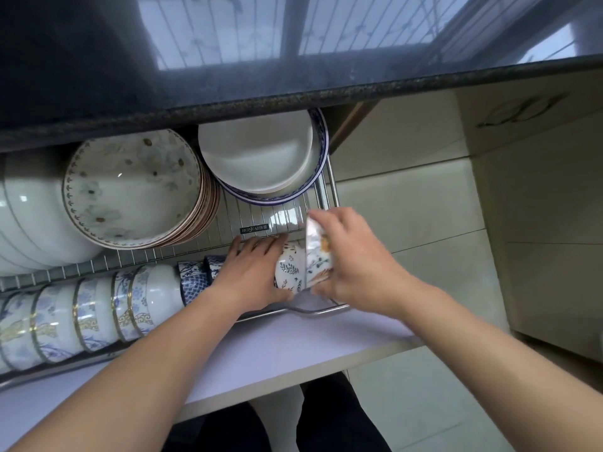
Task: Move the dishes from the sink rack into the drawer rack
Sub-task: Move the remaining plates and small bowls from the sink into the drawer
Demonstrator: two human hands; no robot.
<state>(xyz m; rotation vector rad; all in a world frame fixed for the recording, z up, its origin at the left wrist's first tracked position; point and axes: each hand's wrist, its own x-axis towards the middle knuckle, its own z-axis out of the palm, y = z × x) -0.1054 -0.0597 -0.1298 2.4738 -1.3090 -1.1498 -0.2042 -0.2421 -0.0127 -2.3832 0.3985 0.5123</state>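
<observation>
Head view: drawer rack (pixel 321 190) is standing pulled out below the dark tabletop (pixel 293 93) and is looking nearly full, so the transfer is judged to be well advanced; the sink rack is lying out of frame, and what is remaining there cannot be told. Right hand (pixel 352 256) is gripping a leaf-patterned bowl (pixel 318 252) on edge, setting it at the right end of the near row. Left hand (pixel 254 272) is resting with straight fingers against the neighbouring floral bowl (pixel 288 269), steadying it. Blue-and-white bowls (pixel 98 308) are filling the near row leftwards. Far row is carrying floral plates (pixel 130 187), white plates (pixel 257 154) and large white bowls (pixel 29 210).
</observation>
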